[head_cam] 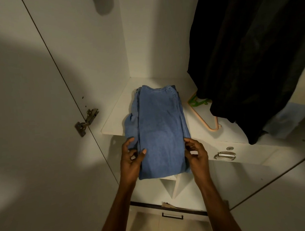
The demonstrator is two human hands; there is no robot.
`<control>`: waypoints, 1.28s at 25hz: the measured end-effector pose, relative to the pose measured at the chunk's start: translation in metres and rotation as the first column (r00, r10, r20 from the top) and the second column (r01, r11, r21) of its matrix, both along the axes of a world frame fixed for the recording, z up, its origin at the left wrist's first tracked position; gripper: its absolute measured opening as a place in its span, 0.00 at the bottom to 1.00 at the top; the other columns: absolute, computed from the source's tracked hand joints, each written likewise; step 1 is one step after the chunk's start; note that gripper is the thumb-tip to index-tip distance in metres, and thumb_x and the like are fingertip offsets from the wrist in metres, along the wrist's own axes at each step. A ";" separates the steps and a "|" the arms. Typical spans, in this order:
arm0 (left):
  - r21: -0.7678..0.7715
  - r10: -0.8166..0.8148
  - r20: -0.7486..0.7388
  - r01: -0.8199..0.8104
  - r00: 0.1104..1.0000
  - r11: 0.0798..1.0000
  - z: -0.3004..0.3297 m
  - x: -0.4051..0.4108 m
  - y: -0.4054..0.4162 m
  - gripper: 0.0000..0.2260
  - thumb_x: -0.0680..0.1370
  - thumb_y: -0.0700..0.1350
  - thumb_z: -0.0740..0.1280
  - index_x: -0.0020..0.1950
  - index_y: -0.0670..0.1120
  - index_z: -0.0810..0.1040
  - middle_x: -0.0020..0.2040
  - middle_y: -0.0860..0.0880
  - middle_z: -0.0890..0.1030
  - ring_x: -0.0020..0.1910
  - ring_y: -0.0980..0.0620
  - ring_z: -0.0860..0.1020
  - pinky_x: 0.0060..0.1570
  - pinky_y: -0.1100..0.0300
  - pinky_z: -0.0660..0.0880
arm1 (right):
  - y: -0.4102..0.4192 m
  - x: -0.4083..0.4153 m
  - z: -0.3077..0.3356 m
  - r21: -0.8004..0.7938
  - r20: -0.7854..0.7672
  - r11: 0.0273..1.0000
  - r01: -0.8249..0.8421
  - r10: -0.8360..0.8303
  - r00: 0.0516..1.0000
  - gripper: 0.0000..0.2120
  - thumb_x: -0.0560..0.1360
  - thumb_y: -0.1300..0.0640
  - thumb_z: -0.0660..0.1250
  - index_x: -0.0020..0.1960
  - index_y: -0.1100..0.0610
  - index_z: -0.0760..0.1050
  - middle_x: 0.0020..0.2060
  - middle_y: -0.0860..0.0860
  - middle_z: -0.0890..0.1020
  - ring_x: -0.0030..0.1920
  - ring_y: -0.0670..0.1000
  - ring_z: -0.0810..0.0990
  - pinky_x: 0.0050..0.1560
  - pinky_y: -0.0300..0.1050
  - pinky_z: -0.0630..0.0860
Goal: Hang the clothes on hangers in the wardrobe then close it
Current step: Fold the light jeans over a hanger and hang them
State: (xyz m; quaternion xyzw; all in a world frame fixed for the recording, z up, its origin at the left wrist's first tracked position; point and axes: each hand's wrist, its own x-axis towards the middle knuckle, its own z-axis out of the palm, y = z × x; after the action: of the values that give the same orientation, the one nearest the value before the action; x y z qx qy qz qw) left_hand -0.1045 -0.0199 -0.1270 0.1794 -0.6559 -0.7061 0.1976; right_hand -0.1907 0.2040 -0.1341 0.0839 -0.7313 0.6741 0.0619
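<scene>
You are picking up the folded jeans (159, 130) at the shelf's (113, 124) front edge: left hand (131, 160) pinches them, right hand's (196, 152) fingers stay loosely apart. Next, reach the hangers (203, 113) at the right.

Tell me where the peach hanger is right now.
The peach hanger lies on the wardrobe shelf, right of the folded blue jeans, partly under the hanging dark clothes, with a green hanger behind it.
</scene>
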 end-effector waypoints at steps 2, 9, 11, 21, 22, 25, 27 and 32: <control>-0.053 -0.002 0.019 0.003 1.000 0.999 -0.001 -0.001 -0.001 0.15 0.77 0.48 0.74 0.64 0.52 0.79 0.60 0.53 0.83 0.59 0.52 0.82 0.58 0.46 0.81 | -0.004 0.000 0.004 0.022 -0.003 1.000 -0.002 0.002 1.000 0.21 0.78 0.66 0.69 0.56 0.39 0.82 0.54 0.49 0.84 0.53 0.48 0.82 0.54 0.40 0.81; 0.042 -0.066 0.201 0.059 0.977 0.997 0.015 -0.009 0.002 0.10 0.78 0.52 0.72 0.49 0.45 0.85 0.47 0.51 0.87 0.49 0.50 0.85 0.55 0.49 0.81 | -0.014 -0.008 0.026 -0.017 0.333 0.995 -0.096 0.096 0.938 0.06 0.82 0.62 0.64 0.54 0.57 0.80 0.49 0.52 0.83 0.58 0.57 0.81 0.48 0.48 0.84; 0.009 -0.060 0.190 0.059 0.980 0.998 0.017 -0.010 0.000 0.13 0.78 0.51 0.73 0.50 0.40 0.85 0.48 0.49 0.87 0.49 0.49 0.85 0.55 0.47 0.82 | -0.014 -0.005 0.037 -0.074 0.412 0.985 -0.155 0.172 0.895 0.06 0.83 0.60 0.64 0.54 0.62 0.77 0.46 0.52 0.82 0.51 0.56 0.81 0.33 0.36 0.80; 0.103 -0.082 0.176 0.065 0.981 0.993 0.018 -0.009 -0.003 0.17 0.74 0.51 0.77 0.53 0.38 0.84 0.49 0.46 0.87 0.51 0.45 0.85 0.52 0.47 0.82 | -0.004 -0.005 0.036 -0.175 0.300 0.972 0.157 -0.099 0.949 0.12 0.66 0.69 0.80 0.42 0.73 0.78 0.36 0.56 0.83 0.35 0.47 0.83 0.35 0.33 0.78; 0.078 -0.094 0.188 0.081 0.978 0.994 0.019 -0.009 -0.002 0.16 0.72 0.50 0.79 0.52 0.40 0.84 0.49 0.48 0.87 0.51 0.47 0.85 0.50 0.49 0.82 | -0.006 -0.003 0.035 -0.196 0.321 0.971 0.136 -0.067 0.945 0.12 0.67 0.68 0.80 0.41 0.71 0.77 0.34 0.56 0.81 0.33 0.49 0.81 0.36 0.36 0.79; -0.051 -0.143 0.215 0.157 0.966 0.986 0.022 -0.016 -0.001 0.14 0.67 0.49 0.82 0.50 0.51 0.85 0.48 0.59 0.87 0.49 0.58 0.84 0.46 0.61 0.79 | -0.015 -0.005 0.024 -0.315 0.519 0.944 0.100 0.082 0.851 0.19 0.61 0.49 0.84 0.41 0.59 0.79 0.43 0.55 0.85 0.46 0.58 0.83 0.50 0.56 0.82; -0.085 -0.162 0.229 0.185 0.960 0.979 0.028 -0.019 0.001 0.12 0.68 0.48 0.82 0.48 0.54 0.84 0.46 0.61 0.86 0.50 0.60 0.83 0.46 0.64 0.77 | -0.018 -0.004 0.028 -0.373 0.593 0.925 0.080 0.172 0.786 0.14 0.69 0.50 0.79 0.47 0.56 0.80 0.49 0.55 0.85 0.51 0.59 0.82 0.53 0.59 0.81; 0.097 -0.229 0.181 0.214 0.956 0.972 0.033 -0.021 0.007 0.13 0.73 0.43 0.76 0.51 0.54 0.76 0.47 0.58 0.80 0.47 0.58 0.79 0.34 0.72 0.75 | -0.004 0.001 0.036 -0.309 0.520 0.914 -0.262 0.393 0.758 0.19 0.67 0.62 0.81 0.56 0.57 0.81 0.51 0.53 0.87 0.52 0.57 0.86 0.40 0.48 0.83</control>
State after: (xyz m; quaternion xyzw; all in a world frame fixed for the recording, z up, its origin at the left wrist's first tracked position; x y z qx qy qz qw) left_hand -0.1254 -0.0125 -0.0937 0.1791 -0.6602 -0.7279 0.0463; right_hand -0.1900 0.2004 -0.0977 -0.0024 -0.6112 0.7437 -0.2709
